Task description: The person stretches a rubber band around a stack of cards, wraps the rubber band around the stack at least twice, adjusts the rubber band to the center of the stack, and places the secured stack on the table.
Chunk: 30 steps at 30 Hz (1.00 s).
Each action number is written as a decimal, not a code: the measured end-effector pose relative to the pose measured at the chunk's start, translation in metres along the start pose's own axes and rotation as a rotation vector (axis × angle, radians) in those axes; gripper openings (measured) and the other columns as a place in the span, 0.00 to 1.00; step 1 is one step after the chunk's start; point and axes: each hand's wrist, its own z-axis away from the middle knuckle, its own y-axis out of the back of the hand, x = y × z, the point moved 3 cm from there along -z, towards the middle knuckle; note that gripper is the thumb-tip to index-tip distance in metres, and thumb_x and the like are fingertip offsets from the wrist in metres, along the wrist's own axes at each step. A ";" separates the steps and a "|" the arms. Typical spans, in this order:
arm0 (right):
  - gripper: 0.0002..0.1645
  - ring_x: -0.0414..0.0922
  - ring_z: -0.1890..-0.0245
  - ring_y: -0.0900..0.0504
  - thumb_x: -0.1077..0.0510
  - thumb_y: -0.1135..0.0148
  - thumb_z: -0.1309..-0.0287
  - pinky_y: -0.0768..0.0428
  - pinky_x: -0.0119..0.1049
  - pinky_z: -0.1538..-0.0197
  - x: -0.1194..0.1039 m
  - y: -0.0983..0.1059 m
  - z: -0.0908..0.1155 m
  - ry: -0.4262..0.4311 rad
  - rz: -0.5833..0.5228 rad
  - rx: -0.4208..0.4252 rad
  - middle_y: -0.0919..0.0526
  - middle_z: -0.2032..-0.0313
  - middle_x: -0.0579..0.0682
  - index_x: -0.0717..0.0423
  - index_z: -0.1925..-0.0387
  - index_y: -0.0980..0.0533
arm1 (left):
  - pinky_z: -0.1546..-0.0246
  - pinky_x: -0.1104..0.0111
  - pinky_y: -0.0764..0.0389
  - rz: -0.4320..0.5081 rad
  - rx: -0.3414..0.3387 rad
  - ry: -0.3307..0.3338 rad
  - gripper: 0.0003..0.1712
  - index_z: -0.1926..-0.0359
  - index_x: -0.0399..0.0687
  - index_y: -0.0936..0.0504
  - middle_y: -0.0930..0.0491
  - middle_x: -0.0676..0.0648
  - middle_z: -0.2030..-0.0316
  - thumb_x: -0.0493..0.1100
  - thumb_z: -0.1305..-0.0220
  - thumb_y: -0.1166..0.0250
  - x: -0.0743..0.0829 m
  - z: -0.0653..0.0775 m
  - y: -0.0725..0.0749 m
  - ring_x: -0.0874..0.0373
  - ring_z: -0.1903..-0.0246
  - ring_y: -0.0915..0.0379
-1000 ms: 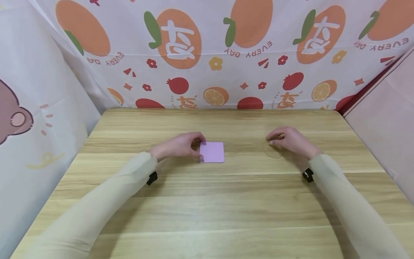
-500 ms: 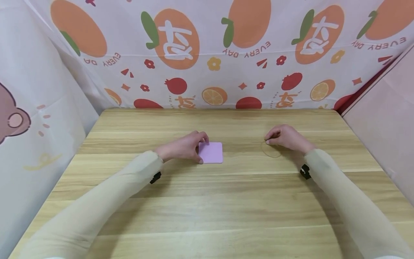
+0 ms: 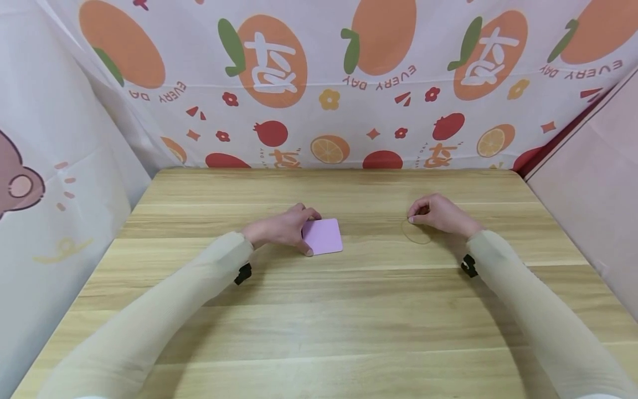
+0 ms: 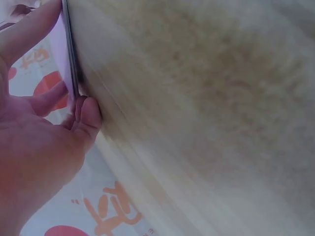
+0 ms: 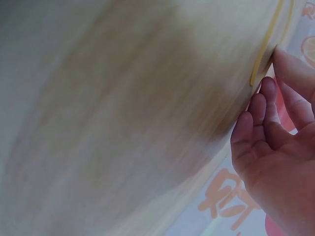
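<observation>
A thin lilac square card (image 3: 323, 236) with rounded corners is held at its left side by my left hand (image 3: 281, 228), thumb on the near edge and fingers on the far edge. In the left wrist view the card (image 4: 70, 54) appears edge-on with a dark side, between the fingers and thumb. To the right, a thin yellow rubber band (image 3: 416, 242) forms a loose loop on the table. My right hand (image 3: 443, 215) pinches at the band's far left part. The right wrist view shows the band (image 5: 266, 44) beside the fingertips; the exact contact is partly hidden.
Both hands are over a light wood-grain table (image 3: 319, 316). A white cloth with fruit prints (image 3: 319, 83) hangs along the back edge. Further cloths hang at the left (image 3: 75, 138) and right (image 3: 598, 183) sides.
The left hand has closed further onto the lilac card, which has turned slightly and shifted a little left. The right thumb and fingers have come together at the rubber band.
</observation>
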 end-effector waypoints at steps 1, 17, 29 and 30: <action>0.03 0.45 0.64 0.25 0.58 0.32 0.39 0.27 0.39 0.58 0.000 0.000 0.000 0.002 0.000 0.000 0.16 0.67 0.46 0.53 0.67 0.16 | 0.48 0.60 0.29 -0.004 0.007 -0.004 0.46 0.35 0.39 0.31 0.34 0.40 0.49 0.40 0.55 0.19 0.000 0.000 0.000 0.48 0.51 0.34; 0.03 0.47 0.64 0.28 0.60 0.35 0.36 0.30 0.40 0.58 0.002 -0.003 0.002 0.000 -0.026 -0.027 0.18 0.67 0.49 0.56 0.64 0.18 | 0.46 0.59 0.28 0.160 0.014 -0.038 0.41 0.33 0.38 0.33 0.27 0.41 0.43 0.31 0.48 0.26 -0.005 -0.003 -0.007 0.49 0.49 0.31; 0.07 0.46 0.63 0.28 0.60 0.40 0.32 0.28 0.33 0.59 -0.007 0.002 0.009 0.025 -0.143 -0.008 0.18 0.63 0.54 0.61 0.61 0.20 | 0.57 0.64 0.29 0.347 0.115 -0.039 0.30 0.37 0.38 0.25 0.22 0.42 0.51 0.27 0.43 0.33 -0.012 0.001 0.000 0.50 0.57 0.32; 0.08 0.47 0.64 0.27 0.59 0.39 0.32 0.28 0.32 0.60 -0.007 0.002 0.010 0.019 -0.159 -0.009 0.18 0.63 0.54 0.61 0.61 0.20 | 0.59 0.64 0.29 0.371 0.125 -0.029 0.30 0.38 0.38 0.24 0.23 0.41 0.53 0.27 0.43 0.33 -0.013 0.002 0.000 0.50 0.58 0.33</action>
